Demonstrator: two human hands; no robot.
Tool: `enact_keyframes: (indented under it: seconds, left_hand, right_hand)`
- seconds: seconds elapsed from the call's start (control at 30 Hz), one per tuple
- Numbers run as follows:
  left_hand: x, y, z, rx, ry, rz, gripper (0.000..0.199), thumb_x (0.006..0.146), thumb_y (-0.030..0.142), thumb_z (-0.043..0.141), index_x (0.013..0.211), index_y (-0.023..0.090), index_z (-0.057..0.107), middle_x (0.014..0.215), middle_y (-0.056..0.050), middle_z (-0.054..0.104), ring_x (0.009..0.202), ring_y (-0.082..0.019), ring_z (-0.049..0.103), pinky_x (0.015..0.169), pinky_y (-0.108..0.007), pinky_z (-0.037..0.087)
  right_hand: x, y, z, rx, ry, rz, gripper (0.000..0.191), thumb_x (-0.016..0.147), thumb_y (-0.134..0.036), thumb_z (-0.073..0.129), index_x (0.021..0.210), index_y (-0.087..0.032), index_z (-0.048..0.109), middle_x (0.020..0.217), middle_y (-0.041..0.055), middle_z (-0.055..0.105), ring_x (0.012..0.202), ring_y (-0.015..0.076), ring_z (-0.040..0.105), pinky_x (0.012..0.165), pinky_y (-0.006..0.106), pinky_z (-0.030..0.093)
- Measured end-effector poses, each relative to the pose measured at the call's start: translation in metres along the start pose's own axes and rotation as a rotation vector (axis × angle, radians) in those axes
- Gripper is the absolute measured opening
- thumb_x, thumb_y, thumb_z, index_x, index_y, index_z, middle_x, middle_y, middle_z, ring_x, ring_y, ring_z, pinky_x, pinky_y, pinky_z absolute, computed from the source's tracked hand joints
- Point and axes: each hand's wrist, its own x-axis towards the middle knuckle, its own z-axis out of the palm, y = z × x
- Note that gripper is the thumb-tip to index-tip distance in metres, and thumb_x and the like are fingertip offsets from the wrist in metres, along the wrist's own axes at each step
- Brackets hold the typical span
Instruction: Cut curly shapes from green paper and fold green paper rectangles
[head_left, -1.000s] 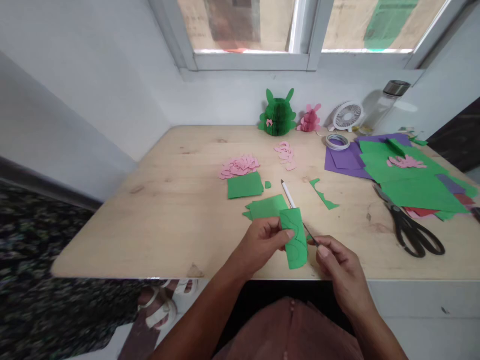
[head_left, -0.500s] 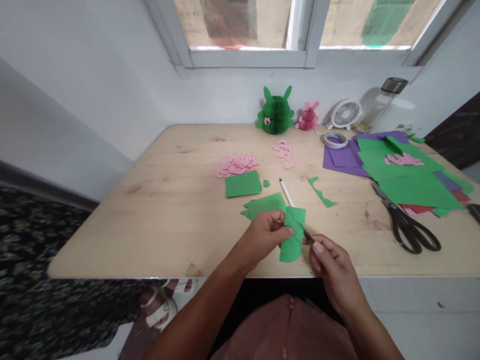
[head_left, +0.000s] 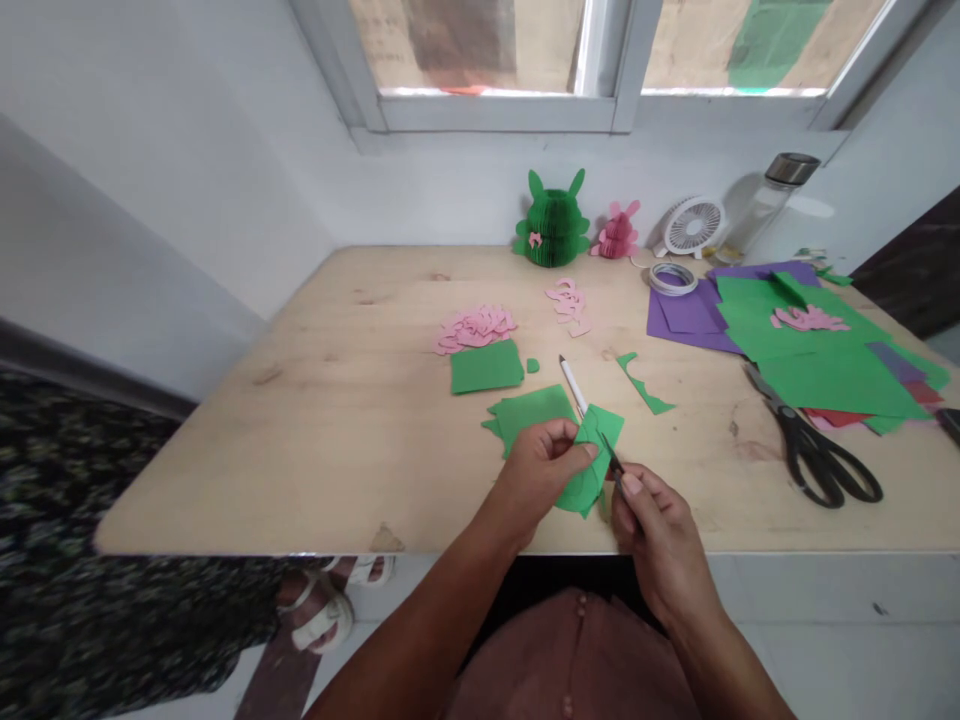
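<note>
Pinched between the thumb and fingers of my left hand (head_left: 544, 470) is a piece of green paper (head_left: 609, 425) with drawn lines on it. My right hand (head_left: 660, 520) is closed around small dark scissors (head_left: 615, 466), whose handles are mostly hidden by my fingers. Their thin blades lie against the paper's right side, and part of the paper is cut there. Behind the paper, a white pen (head_left: 574, 385) lies on the table. Close to my left hand are green paper pieces (head_left: 534, 410), and beyond them a green rectangular stack (head_left: 486, 368).
Pink cut-outs (head_left: 480, 328) lie behind the green stack. Large black-handled scissors (head_left: 814, 450) rest right, beside green sheets (head_left: 840, 375). A green paper figure (head_left: 553, 228), a pink one (head_left: 618, 235), a white fan (head_left: 691, 226) and a bottle (head_left: 769, 205) stand along the wall.
My left hand has turned the green paper, so its top leans to the right. The scissors in my right hand have moved slightly up against its right side.
</note>
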Motion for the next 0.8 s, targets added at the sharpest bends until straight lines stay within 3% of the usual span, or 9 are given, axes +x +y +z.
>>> enact_keyframes:
  seconds: [0.4,0.8]
  left_hand:
    - [0.005,-0.003,0.004,0.000,0.047,0.004,0.020,0.064,0.031,0.072,0.064,0.014,0.062,0.060,0.001,0.062,0.053,-0.009,0.050,0.054,-0.020,0.038]
    - [0.008,-0.003,0.007,0.049,0.066,0.023,0.016,0.066,0.028,0.067,0.063,0.014,0.061,0.059,0.000,0.062,0.052,-0.010,0.051,0.054,-0.022,0.038]
  right_hand:
    - [0.000,0.000,0.008,0.101,-0.014,0.011,0.041,0.077,-0.050,0.069,0.064,-0.019,0.046,0.048,-0.0094,0.029,0.046,0.0067,0.015,0.041,0.022,0.010]
    - [0.001,-0.002,0.011,0.110,0.006,-0.006,0.038,0.076,-0.047,0.071,0.066,-0.019,0.047,0.048,-0.0092,0.031,0.047,0.0074,0.014,0.043,0.023,0.010]
